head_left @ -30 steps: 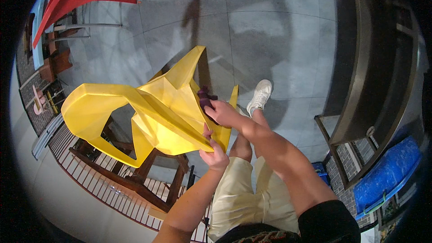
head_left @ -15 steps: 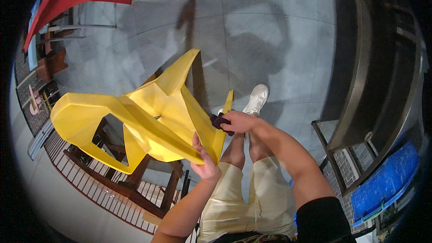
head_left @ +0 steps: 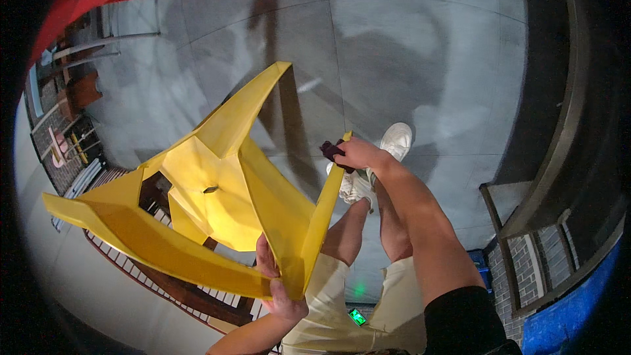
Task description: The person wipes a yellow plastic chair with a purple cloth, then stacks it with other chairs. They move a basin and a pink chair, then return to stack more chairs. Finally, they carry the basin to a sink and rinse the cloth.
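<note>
Yellow faceted shell [head_left: 223, 190], smooth glossy angular panels, sat raised above the grey tiled floor [head_left: 407, 46]. Left hand [head_left: 279, 289] had fingers wrapped round its lower edge; right hand [head_left: 355, 153] pressed a dark cloth [head_left: 330, 151], fingers closed on it, against the shell's upper tip.

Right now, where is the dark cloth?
In the head view, the dark cloth sits right of centre, bunched in the right hand against the top end of the yellow angular sculpture, just left of the white shoe.
</note>
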{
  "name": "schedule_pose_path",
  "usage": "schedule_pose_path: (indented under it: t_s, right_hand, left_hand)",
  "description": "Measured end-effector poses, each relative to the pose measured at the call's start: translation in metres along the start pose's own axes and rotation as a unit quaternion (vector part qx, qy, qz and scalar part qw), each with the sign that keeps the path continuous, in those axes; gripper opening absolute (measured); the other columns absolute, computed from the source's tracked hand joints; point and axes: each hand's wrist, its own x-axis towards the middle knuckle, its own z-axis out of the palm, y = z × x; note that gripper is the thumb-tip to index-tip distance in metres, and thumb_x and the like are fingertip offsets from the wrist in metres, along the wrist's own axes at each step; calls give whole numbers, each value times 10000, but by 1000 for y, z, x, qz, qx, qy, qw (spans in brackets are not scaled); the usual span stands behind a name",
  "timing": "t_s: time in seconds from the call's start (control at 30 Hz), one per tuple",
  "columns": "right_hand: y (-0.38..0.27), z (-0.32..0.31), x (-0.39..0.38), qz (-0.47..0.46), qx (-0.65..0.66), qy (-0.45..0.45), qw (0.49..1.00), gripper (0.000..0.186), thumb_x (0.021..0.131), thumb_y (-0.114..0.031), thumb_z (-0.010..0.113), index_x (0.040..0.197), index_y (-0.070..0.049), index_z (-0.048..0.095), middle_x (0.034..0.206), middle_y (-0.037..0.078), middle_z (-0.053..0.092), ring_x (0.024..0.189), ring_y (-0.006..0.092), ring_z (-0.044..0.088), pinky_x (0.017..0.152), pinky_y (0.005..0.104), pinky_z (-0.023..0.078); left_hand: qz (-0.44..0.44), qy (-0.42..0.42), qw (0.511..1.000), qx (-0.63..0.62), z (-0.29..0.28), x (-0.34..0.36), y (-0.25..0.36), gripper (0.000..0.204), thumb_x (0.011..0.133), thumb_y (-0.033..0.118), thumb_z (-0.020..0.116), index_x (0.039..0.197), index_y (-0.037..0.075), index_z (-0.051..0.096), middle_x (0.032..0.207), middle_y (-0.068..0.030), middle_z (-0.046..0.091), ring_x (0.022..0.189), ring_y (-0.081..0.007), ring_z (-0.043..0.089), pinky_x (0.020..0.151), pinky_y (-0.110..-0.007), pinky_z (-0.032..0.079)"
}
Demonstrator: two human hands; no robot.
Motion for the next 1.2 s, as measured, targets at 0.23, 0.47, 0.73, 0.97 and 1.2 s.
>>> schedule_pose_path:
  t_s: [0.23,0.47,0.73,0.97,1.2]
  right_hand:
    - [34,-6,47,56,-138,-59,987,459,908,-440,486,1048,-74,724,1079,176,711,1032,375,662,924,486,508]
    - [62,16,68,110,-144,-27,983,489,908,-444,470,1113,-78,722,1148,162,707,1086,350,659,956,480,505]
    - [-13,0,14,105,-69,-9,992,519,916,-477,473,1093,-51,712,1088,219,702,1018,405,663,905,483,518]
    - [-118,4,-91,14,-25,40,999,519,913,-484,487,1007,-15,689,950,261,692,909,452,661,815,493,523]
    - [-224,13,-168,127,36,30,991,543,920,-523,540,1162,-58,681,996,223,719,960,382,689,820,422,528]
  left_hand:
    - [40,-84,986,137,-12,-3,2,521,920,348,636,1373,149,476,1565,-195,321,1435,-391,335,1156,-545,319]
    - [58,-85,983,154,-19,-4,-7,700,927,278,610,1520,43,320,1547,-236,330,1420,-399,355,1147,-536,327]
    - [-6,19,1000,-16,-3,-4,1,496,922,268,639,1298,4,452,1529,-195,366,1426,-319,352,1165,-471,300]
    - [125,25,989,78,-27,-6,-27,116,902,39,573,1004,14,521,1422,-221,472,1314,-335,453,1120,-448,307]
    - [28,35,974,223,-30,-8,8,326,967,227,591,1160,-34,567,1090,-162,663,1012,-287,644,898,-395,504]
